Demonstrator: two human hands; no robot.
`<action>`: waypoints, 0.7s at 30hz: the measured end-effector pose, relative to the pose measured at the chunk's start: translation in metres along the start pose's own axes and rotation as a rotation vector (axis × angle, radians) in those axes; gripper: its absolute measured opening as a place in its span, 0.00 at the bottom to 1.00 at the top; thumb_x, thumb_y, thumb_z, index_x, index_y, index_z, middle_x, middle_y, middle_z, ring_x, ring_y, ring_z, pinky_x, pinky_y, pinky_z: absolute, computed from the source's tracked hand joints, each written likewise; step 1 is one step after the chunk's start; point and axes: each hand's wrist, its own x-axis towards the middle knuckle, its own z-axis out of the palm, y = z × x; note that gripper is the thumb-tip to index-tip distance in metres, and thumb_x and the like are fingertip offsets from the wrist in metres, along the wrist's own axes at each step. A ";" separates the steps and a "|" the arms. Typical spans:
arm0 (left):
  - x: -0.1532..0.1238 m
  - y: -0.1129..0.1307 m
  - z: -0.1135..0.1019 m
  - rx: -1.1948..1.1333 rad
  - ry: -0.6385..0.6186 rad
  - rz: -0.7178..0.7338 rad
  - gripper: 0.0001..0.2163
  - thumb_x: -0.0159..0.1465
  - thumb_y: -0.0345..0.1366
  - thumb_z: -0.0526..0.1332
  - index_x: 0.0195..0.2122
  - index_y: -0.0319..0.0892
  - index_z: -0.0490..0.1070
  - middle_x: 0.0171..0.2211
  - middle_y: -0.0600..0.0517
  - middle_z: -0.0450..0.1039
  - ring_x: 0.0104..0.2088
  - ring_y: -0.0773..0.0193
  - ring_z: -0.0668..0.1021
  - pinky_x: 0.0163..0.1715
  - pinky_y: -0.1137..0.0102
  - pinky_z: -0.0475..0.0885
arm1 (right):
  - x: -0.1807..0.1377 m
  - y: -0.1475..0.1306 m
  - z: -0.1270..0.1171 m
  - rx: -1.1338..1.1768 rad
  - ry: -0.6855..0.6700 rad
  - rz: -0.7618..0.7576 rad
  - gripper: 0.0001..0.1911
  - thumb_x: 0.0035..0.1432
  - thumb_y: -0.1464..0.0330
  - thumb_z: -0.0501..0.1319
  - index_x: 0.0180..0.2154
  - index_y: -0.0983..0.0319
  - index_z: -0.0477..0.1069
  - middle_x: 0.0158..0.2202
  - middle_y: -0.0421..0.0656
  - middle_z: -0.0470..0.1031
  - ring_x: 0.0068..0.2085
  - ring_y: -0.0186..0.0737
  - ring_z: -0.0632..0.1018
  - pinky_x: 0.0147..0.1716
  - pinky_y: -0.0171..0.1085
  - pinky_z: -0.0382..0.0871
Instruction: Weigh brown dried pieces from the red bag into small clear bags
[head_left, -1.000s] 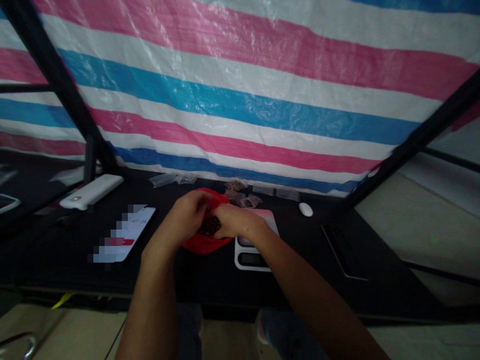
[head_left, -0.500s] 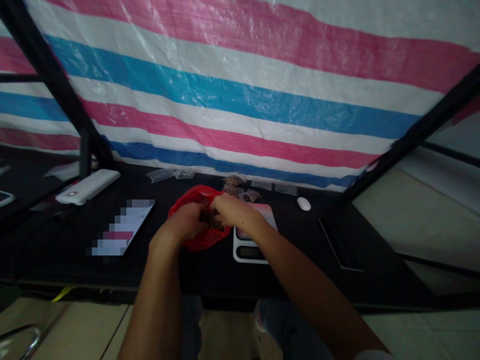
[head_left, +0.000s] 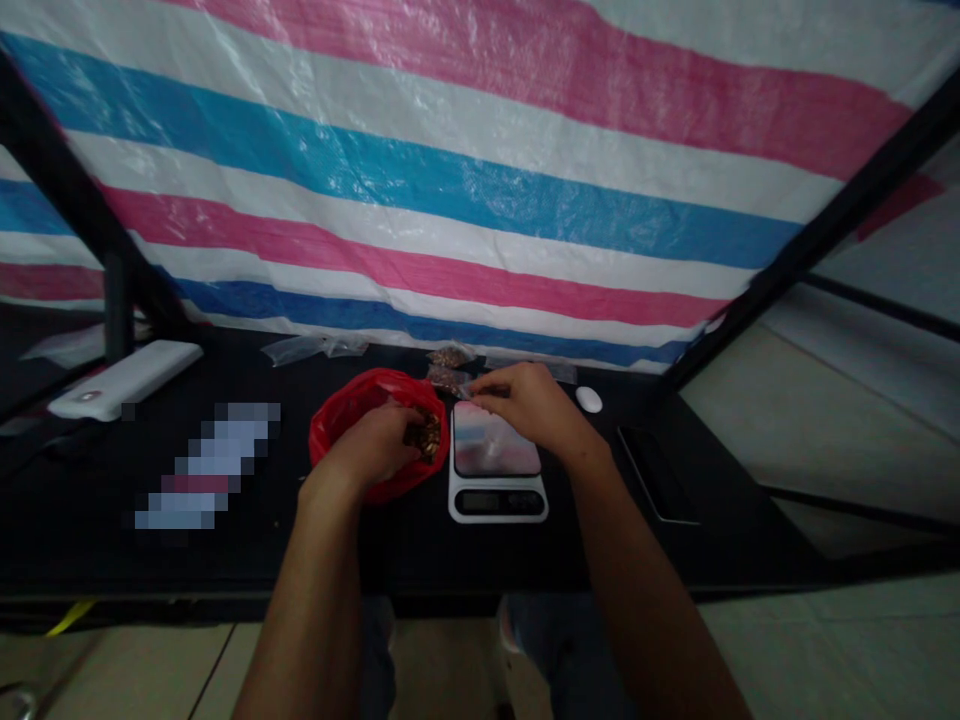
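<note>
A red plastic bag (head_left: 352, 410) of brown bits lies open on the black table. My left hand (head_left: 379, 450) rests in its mouth, fingers curled round a small clump of the brown bits (head_left: 425, 436). To its right stands a white kitchen scale (head_left: 495, 470). My right hand (head_left: 525, 400) hovers over the far edge of the scale, fingers pinched on a small clear bag (head_left: 469, 393). Two small filled clear bags (head_left: 448, 366) lie just behind the scale.
A white power bank (head_left: 124, 380) lies at the far left, a pixelated card (head_left: 206, 465) in front of it. Empty clear bags (head_left: 311, 347) lie by the striped tarp (head_left: 480, 180). A white round object (head_left: 589, 399) and a dark flat tablet (head_left: 656, 460) lie to the right.
My right hand has left the red bag and moved right, over the back of the scale. My left hand stays in the bag's mouth. The view has shifted slightly.
</note>
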 end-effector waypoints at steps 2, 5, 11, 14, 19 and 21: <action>0.003 0.002 0.002 -0.017 -0.030 -0.005 0.13 0.56 0.30 0.67 0.43 0.44 0.83 0.45 0.44 0.85 0.46 0.52 0.84 0.50 0.66 0.75 | -0.014 0.007 -0.002 0.010 0.023 0.035 0.10 0.63 0.72 0.67 0.44 0.60 0.85 0.44 0.45 0.87 0.44 0.45 0.85 0.45 0.39 0.74; 0.005 0.002 0.003 -0.006 -0.066 -0.005 0.09 0.59 0.31 0.64 0.38 0.44 0.83 0.40 0.46 0.85 0.42 0.55 0.84 0.47 0.68 0.76 | -0.029 0.014 -0.001 0.003 0.036 0.053 0.10 0.63 0.72 0.67 0.44 0.60 0.85 0.44 0.46 0.87 0.44 0.45 0.85 0.46 0.39 0.75; 0.008 0.004 0.008 0.059 -0.033 -0.035 0.15 0.55 0.31 0.68 0.44 0.43 0.83 0.44 0.43 0.84 0.41 0.55 0.84 0.45 0.69 0.76 | -0.037 0.019 0.003 0.044 0.037 0.052 0.10 0.62 0.73 0.68 0.46 0.62 0.84 0.46 0.46 0.86 0.45 0.43 0.85 0.47 0.36 0.74; 0.009 0.008 0.008 0.104 -0.052 -0.052 0.12 0.58 0.30 0.65 0.42 0.44 0.83 0.43 0.44 0.85 0.40 0.56 0.84 0.43 0.69 0.75 | -0.037 0.022 0.005 0.062 0.028 0.054 0.10 0.62 0.73 0.68 0.45 0.60 0.85 0.46 0.46 0.86 0.45 0.43 0.85 0.46 0.37 0.74; 0.010 0.010 0.005 0.116 -0.018 -0.072 0.12 0.62 0.30 0.61 0.41 0.47 0.84 0.41 0.47 0.86 0.42 0.55 0.85 0.45 0.69 0.74 | -0.037 0.021 0.003 0.065 0.030 0.038 0.09 0.62 0.73 0.68 0.44 0.61 0.84 0.44 0.46 0.86 0.44 0.42 0.85 0.45 0.36 0.73; 0.009 0.008 0.004 0.124 -0.002 -0.072 0.11 0.62 0.31 0.61 0.40 0.46 0.84 0.40 0.47 0.86 0.42 0.55 0.85 0.44 0.69 0.74 | -0.037 0.019 0.002 0.069 0.035 0.027 0.09 0.61 0.74 0.68 0.43 0.62 0.84 0.44 0.47 0.86 0.44 0.41 0.85 0.45 0.36 0.73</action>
